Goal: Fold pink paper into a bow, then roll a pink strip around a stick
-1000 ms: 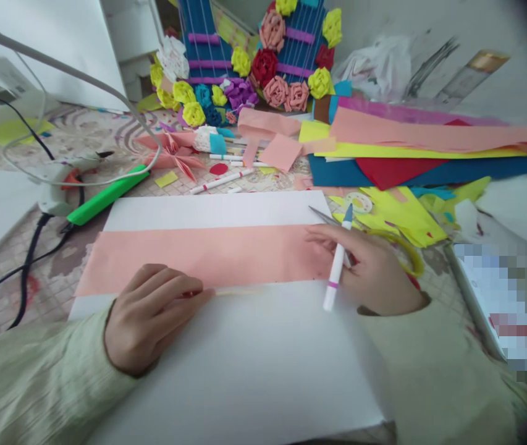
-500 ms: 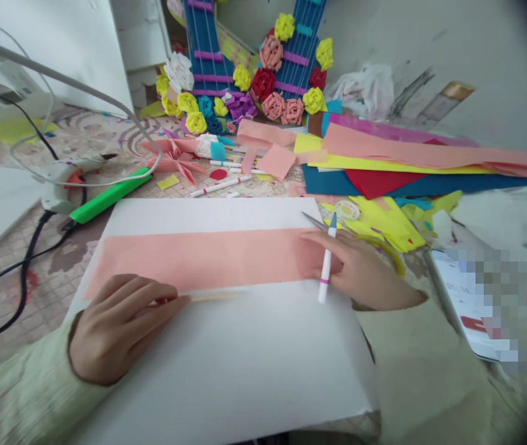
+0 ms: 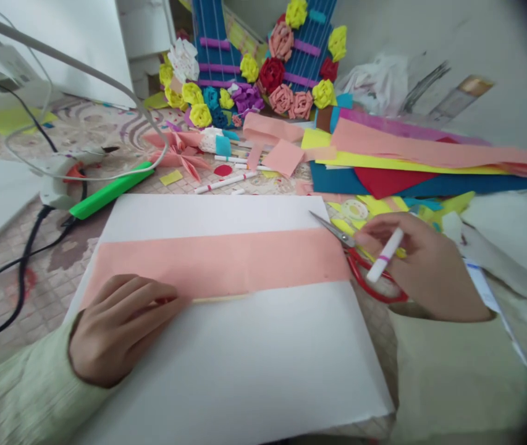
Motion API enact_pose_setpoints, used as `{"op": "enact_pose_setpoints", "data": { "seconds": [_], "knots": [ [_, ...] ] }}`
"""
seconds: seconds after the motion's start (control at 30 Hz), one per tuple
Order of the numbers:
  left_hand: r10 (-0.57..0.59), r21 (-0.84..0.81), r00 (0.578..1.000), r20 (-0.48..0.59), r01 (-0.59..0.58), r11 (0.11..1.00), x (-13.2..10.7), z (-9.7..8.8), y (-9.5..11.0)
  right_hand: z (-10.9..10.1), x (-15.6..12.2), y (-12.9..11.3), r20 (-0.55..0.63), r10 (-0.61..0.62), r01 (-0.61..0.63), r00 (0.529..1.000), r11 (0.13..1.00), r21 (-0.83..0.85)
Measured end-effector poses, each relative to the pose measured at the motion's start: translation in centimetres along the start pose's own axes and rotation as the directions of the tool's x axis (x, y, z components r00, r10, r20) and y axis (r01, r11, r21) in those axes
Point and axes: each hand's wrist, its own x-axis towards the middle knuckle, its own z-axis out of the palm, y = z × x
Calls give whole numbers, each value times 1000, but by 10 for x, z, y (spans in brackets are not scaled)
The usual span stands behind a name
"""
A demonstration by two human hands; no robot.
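Observation:
My left hand (image 3: 119,330) is closed, thumb and fingers pinching a thin wooden stick (image 3: 221,298) that lies along the near edge of a pink paper strip (image 3: 226,259). The strip is flat on a large white board (image 3: 244,364). Over the board's right edge, my right hand (image 3: 421,259) holds a white marker (image 3: 386,254) with a purple band, its far end hidden by the fingers. Red-handled scissors (image 3: 353,256) lie beneath that hand, blades pointing to the far left. I cannot tell whether its fingertips touch them.
Several markers (image 3: 226,182) and paper scraps lie beyond the board. Coloured paper sheets (image 3: 406,151) are stacked at the back right, by blue paper guitars (image 3: 219,55) with paper flowers. On the left are a glue gun (image 3: 59,179), a green stick-like piece (image 3: 110,191) and cables. A phone (image 3: 485,290) lies right.
My right hand has moved right, off the pink strip, with the marker still in it; more of the scissors now shows. My left hand stays put. The view has shifted slightly.

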Motion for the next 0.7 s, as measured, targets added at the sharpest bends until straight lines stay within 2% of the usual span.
{"op": "enact_pose_setpoints", "data": {
  "seconds": [0.07, 0.1, 0.17, 0.3, 0.43, 0.7],
  "knots": [
    [-9, 4, 1000, -18, 9, 1000, -2, 2, -3, -7, -2, 4, 49, 117, -115, 992, 993, -29],
    [-7, 4, 1000, -24, 7, 1000, -3, 3, -5, -8, -3, 6, 105, 144, -139, 984, 989, -61],
    [6, 4, 999, -33, -6, 1000, -4, 4, -7, -6, -5, 6, 139, 171, -157, 975, 982, -102],
    [25, 4, 998, -50, -25, 1000, -3, 5, -7, 5, -8, -1, 71, 143, -137, 987, 987, -83],
    [41, -8, 996, -74, -42, 999, -2, 6, -6, 14, -7, -9, 61, 82, -77, 995, 993, -92],
    [104, 0, 989, -108, -105, 994, -1, 8, -3, 33, -3, -9, -64, 211, -206, 975, 975, 84]
  ]
}}
